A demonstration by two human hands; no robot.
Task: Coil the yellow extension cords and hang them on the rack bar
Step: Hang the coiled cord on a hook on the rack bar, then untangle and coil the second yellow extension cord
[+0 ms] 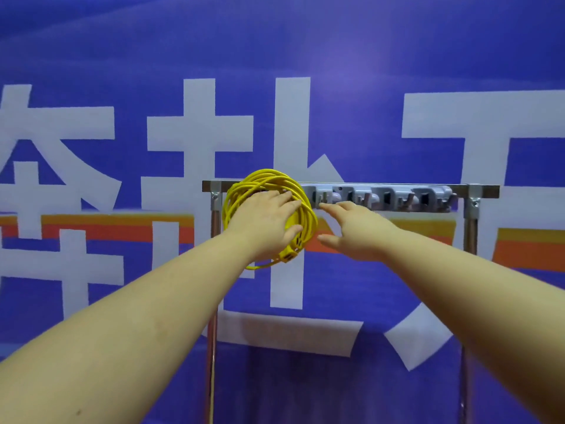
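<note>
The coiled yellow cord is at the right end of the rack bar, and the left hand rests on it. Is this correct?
Not quite. In the head view the coiled yellow cord is at the left end of the rack bar, not the right. The left hand does rest on it.

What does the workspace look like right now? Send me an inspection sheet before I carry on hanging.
Surface: no table in view; the rack bar spans two upright posts.
Job's things: yellow cord coil at the bar's left end; cannot tell if it already hangs. The grey hook strip carries nothing.
Clutter: nothing seen.
Hands: left hand lies across the coil with straight fingers. Right hand is open and holds nothing, its fingertips at the hook strip's left end.
Cables: plug end at the coil's bottom. What looks like a thin yellow strand runs down the left post.
Surroundings: blue banner with large white characters and an orange stripe.
</note>
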